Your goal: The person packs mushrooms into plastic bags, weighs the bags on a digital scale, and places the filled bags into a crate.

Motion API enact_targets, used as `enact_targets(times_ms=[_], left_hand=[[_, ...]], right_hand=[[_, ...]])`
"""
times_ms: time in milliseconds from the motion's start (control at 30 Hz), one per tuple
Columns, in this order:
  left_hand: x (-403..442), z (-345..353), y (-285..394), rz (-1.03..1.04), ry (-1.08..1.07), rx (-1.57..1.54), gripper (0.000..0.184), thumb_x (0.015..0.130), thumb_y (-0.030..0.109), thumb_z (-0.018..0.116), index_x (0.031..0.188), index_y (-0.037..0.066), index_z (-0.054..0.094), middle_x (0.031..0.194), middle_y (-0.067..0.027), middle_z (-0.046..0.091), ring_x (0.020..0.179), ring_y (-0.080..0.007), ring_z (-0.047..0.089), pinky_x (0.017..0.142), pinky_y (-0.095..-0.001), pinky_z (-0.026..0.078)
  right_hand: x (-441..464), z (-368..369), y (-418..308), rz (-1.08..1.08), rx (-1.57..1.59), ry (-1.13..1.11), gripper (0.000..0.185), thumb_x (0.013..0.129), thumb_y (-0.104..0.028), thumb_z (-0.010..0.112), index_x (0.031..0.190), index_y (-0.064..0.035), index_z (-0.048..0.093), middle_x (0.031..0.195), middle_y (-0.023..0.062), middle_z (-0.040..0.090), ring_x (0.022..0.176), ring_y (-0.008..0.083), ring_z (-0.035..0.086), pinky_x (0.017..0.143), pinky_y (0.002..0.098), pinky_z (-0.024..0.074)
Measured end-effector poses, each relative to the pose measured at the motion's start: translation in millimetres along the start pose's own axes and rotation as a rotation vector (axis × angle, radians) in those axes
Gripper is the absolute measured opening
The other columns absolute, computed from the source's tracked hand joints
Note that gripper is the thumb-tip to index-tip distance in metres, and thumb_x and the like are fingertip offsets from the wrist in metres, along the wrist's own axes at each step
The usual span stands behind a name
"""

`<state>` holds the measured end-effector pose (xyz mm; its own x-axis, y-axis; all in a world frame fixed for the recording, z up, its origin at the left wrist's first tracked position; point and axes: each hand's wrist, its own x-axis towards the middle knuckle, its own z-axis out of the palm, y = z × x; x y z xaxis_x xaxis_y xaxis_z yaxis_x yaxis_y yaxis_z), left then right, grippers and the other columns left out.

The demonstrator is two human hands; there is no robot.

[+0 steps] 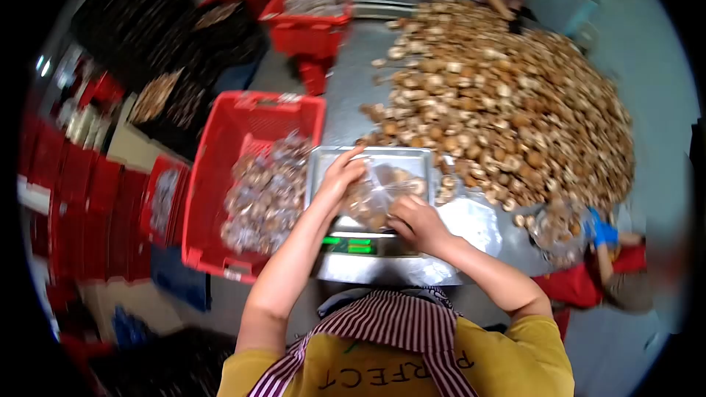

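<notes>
A clear plastic bag of mushrooms [368, 206] lies on the metal tray of a scale [318, 169], whose green display [359, 245] is lit. My left hand [342, 176] is at the bag's upper left side, with something small and brown at its fingertips. At the bag's right side is my right hand [418, 222], its fingers bent against the plastic. Beyond the tray, a large heap of loose mushrooms [507, 117] covers much of the metal table [349, 103].
A red crate [197, 198] of bagged mushrooms stands left of the scale. Another red crate [276, 18] is farther back. Flat plastic bags [471, 228] lie at right. A blue-gloved hand [601, 229] of a co-worker is by another bag; more people stand behind the heap.
</notes>
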<state>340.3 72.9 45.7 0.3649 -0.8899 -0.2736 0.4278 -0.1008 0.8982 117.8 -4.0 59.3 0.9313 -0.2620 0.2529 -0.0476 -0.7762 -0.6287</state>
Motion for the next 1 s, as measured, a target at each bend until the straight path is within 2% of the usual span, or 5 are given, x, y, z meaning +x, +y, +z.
enact_targets(times_ms=[133, 267, 633, 833, 1000], left_hand=[[-17, 20, -11, 0.668, -0.159, 1.459, 0.042, 0.072, 0.016, 0.072, 0.113, 0.007, 0.066, 0.123, -0.0186, 0.058, 0.116, -0.0377, 0.053, 0.094, -0.0436, 0.045], [20, 9, -11, 0.671, -0.08, 1.203, 0.009, 0.075, -0.001, 0.057, 0.084, -0.002, 0.06, 0.086, -0.0181, 0.06, 0.087, -0.0358, 0.059, 0.08, -0.0423, 0.046], [124, -26, 72, 0.905, 0.223, 1.401, 0.021, 0.077, -0.006, 0.057, 0.097, -0.002, 0.06, 0.096, -0.0161, 0.059, 0.093, -0.0363, 0.055, 0.083, -0.0413, 0.045], [158, -72, 21, 0.464, 0.295, 1.497, 0.016, 0.076, -0.005, 0.06, 0.088, 0.001, 0.067, 0.087, -0.0165, 0.066, 0.083, -0.0331, 0.065, 0.074, -0.0389, 0.051], [143, -67, -11, 0.514, 0.334, 1.41, 0.012, 0.082, 0.004, 0.062, 0.092, 0.002, 0.068, 0.091, -0.0189, 0.067, 0.085, -0.0357, 0.063, 0.079, -0.0426, 0.049]], right_hand=[[4, -8, -3, 0.091, 0.341, 0.218, 0.023, 0.089, -0.015, 0.061, 0.105, 0.0007, 0.061, 0.107, 0.015, 0.058, 0.101, 0.0326, 0.057, 0.089, 0.0393, 0.0457], [-12, -38, -11, 0.103, 0.114, 0.346, 0.034, 0.09, -0.018, 0.063, 0.119, -0.0002, 0.058, 0.121, 0.0179, 0.053, 0.113, 0.0302, 0.054, 0.098, 0.0395, 0.044], [-291, -214, 132, 1.284, -1.097, 0.887, 0.057, 0.078, -0.006, 0.068, 0.133, -0.003, 0.051, 0.145, 0.0201, 0.037, 0.136, 0.0365, 0.032, 0.11, 0.0502, 0.0296], [-379, -245, 178, 1.486, -0.955, 0.788, 0.06, 0.075, -0.014, 0.074, 0.131, -0.0104, 0.054, 0.149, 0.0163, 0.033, 0.139, 0.0404, 0.026, 0.108, 0.0523, 0.0287], [-361, -258, 189, 1.343, -0.807, 0.845, 0.025, 0.084, -0.021, 0.065, 0.105, -0.0072, 0.068, 0.116, 0.0143, 0.062, 0.116, 0.0292, 0.054, 0.095, 0.043, 0.0423]])
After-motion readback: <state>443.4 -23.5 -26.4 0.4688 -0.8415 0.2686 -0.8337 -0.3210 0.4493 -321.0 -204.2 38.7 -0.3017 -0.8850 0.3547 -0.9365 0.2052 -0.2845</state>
